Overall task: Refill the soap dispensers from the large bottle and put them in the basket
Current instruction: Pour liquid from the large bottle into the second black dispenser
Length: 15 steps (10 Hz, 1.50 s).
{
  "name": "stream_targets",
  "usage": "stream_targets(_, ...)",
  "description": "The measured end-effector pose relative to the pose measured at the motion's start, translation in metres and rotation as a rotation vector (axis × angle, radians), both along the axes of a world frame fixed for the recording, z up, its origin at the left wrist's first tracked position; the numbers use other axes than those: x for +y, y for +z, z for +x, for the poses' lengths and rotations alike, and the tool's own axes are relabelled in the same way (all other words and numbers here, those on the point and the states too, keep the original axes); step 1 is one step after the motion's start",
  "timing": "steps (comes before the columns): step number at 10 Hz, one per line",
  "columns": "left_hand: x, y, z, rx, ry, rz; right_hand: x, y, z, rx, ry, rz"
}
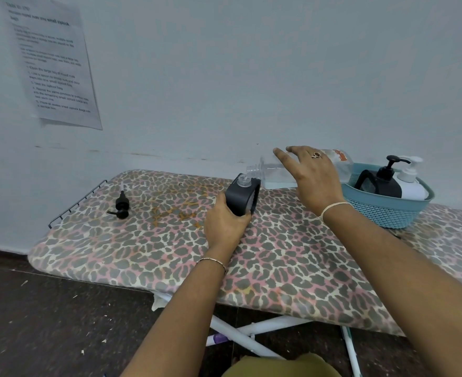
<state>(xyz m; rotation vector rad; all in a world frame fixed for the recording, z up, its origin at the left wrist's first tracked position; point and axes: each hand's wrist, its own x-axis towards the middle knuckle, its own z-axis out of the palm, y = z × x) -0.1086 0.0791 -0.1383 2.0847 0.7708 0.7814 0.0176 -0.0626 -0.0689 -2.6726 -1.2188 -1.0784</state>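
Note:
My left hand [224,223] grips a dark grey soap dispenser [242,196] with its pump off, tilted on the leopard-print board. My right hand [311,176] holds the large clear bottle [272,171] almost on its side. The bottle's open mouth sits just above the dispenser's neck. The dispenser's black pump head [121,206] lies on the board to the left. A blue basket [387,206] at the right holds a black dispenser [382,180] and a white dispenser [412,183].
The ironing board [251,254] stands against a pale wall, with a wire rack [74,204] at its left end. A printed sheet [52,63] hangs on the wall at upper left. White board legs [240,330] and dark floor show below.

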Motion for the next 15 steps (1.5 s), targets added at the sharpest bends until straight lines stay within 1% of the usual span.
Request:
stream_targets(8, -0.0011, 0.0021, -0.0013, 0.010, -0.004, -0.001, 0.0001, -0.0003, -0.0006, -0.032, -0.003, 0.004)
stream_targets(15, -0.0011, 0.0017, -0.0010, 0.005, -0.002, 0.005, 0.0001, 0.0052, -0.0009, -0.064, 0.016, -0.038)
